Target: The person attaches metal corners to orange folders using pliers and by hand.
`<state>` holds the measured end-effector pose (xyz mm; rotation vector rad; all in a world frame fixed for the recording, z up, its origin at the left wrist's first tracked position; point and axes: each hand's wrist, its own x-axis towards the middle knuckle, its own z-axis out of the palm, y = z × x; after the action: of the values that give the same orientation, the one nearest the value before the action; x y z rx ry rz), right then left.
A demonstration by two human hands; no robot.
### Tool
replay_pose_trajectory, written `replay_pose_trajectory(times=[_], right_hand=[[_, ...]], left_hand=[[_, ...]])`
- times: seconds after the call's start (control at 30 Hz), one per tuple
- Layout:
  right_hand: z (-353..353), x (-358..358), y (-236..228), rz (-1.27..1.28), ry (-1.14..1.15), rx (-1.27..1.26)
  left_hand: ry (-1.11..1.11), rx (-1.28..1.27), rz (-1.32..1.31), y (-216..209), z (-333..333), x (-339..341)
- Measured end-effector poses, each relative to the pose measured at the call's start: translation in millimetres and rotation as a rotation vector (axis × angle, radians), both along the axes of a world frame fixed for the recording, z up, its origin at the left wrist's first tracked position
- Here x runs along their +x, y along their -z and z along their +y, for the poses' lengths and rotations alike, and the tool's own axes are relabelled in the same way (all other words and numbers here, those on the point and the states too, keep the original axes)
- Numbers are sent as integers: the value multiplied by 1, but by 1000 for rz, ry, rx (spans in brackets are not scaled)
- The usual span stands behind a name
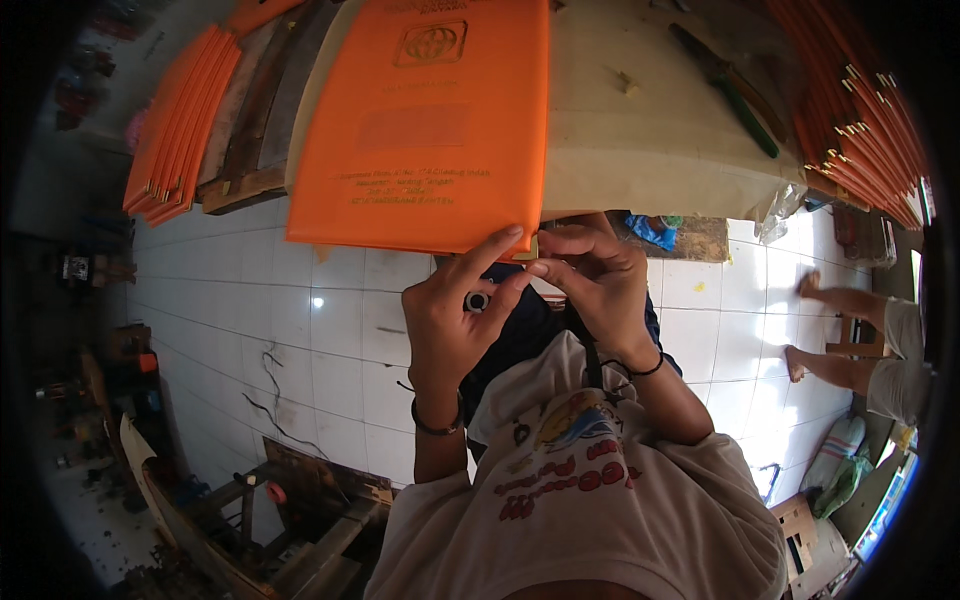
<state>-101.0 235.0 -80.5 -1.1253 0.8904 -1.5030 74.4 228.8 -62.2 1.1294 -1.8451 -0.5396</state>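
Note:
An orange folder [420, 150] with gold print lies on the worktop, its near edge overhanging towards me. At its near right corner shows a small gold-coloured corner piece [531, 246]. My left hand [440, 305] is closed on the folder beside that corner, index finger on top and thumb at the edge. My right hand [605, 290] pinches the corner piece between thumb and index finger. Its other fingers are curled and partly hidden. Pliers [735, 95] with green handles lie on the worktop to the right.
Stacked orange folders [185, 130] stand at the left, and more orange folders [870, 140] with gold corners at the right. Pale sheeting [640, 150] covers the worktop. Another person's legs [850, 340] show at the right on the tiled floor [330, 320]. Wooden pieces [330, 530] stand lower left.

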Motion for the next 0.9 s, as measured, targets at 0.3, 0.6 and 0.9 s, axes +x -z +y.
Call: replay_pose_trajectory(times=[0.3,0.6,0.9], right_hand=[[-2,-15,-6,66,-45,21],[-36,-30,-33,656,114,-468],[-71,-46,-43,591,-247,-559]], left_hand=[[-122,150,312,4,7,-13],[-93,-98,197,4,-2,-6],[-40,55,316,6,-7,-2]])
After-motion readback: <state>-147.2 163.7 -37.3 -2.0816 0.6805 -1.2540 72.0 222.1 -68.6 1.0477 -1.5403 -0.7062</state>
